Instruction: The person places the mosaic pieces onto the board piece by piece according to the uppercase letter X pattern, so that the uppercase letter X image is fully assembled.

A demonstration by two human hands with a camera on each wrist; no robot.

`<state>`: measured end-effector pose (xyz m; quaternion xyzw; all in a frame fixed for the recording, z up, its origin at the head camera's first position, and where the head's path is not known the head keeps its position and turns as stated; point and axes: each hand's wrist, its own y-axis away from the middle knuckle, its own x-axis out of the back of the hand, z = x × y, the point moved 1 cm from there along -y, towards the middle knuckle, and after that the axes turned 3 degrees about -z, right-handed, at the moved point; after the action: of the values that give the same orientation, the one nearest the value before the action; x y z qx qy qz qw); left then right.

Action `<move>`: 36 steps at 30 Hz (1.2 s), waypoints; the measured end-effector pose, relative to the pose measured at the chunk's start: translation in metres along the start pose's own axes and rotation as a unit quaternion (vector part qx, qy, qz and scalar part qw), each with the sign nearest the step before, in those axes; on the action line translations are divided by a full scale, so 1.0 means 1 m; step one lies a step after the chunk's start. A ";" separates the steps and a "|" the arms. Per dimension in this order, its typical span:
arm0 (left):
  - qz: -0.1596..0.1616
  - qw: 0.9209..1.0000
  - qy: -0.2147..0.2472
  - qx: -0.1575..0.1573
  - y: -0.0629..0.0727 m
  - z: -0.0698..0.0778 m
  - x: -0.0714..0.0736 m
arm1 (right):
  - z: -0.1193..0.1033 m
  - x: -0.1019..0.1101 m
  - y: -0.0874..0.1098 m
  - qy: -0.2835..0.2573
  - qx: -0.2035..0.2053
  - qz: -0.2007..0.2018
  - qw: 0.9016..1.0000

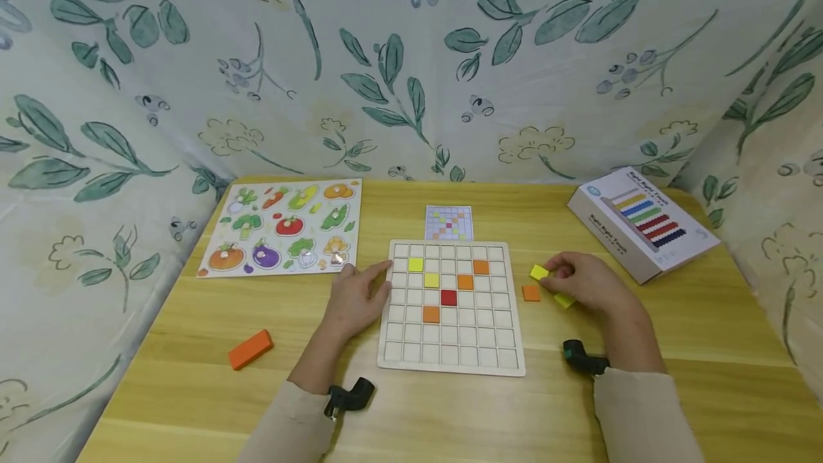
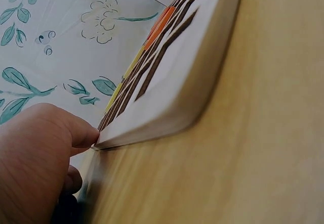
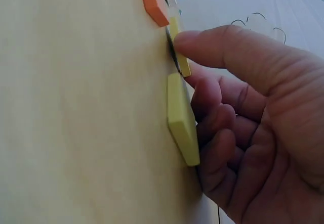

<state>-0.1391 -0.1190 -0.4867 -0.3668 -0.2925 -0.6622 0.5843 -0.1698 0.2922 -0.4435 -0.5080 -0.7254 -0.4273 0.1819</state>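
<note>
A square wooden grid board (image 1: 431,352) lies in the middle of the table. In its cells sit two yellow tiles, three orange tiles and one red tile (image 1: 449,298). My left hand (image 1: 352,302) rests at the board's left side, a fingertip touching its edge; the left wrist view shows this contact up close. Right of the board, my right hand (image 1: 594,284) pinches a yellow tile (image 1: 539,273) between thumb and fingers. Another yellow tile (image 3: 183,120) lies on the table under that hand. An orange tile (image 1: 531,294) lies just beside them.
Behind the board is a small pattern card (image 1: 449,222). A vegetable picture board (image 1: 283,227) lies at the back left, and a white box (image 1: 643,223) at the back right. An orange block (image 1: 251,349) lies at the left. Patterned cloth (image 1: 411,91) hangs around the table.
</note>
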 end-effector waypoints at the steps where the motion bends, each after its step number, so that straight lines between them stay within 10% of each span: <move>1: 0.000 1.000 0.000 -0.001 0.000 0.000 0.000 | 0.001 0.000 0.001 -0.001 0.004 0.003 1.000; 36: 0.002 1.000 0.001 0.002 0.000 -0.001 0.000 | -0.072 -0.041 0.018 -0.025 0.133 -0.074 0.988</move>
<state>-0.1396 -0.1193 -0.4873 -0.3657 -0.2928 -0.6604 0.5869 -0.1486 0.2129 -0.4230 -0.4348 -0.8155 -0.3269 0.1976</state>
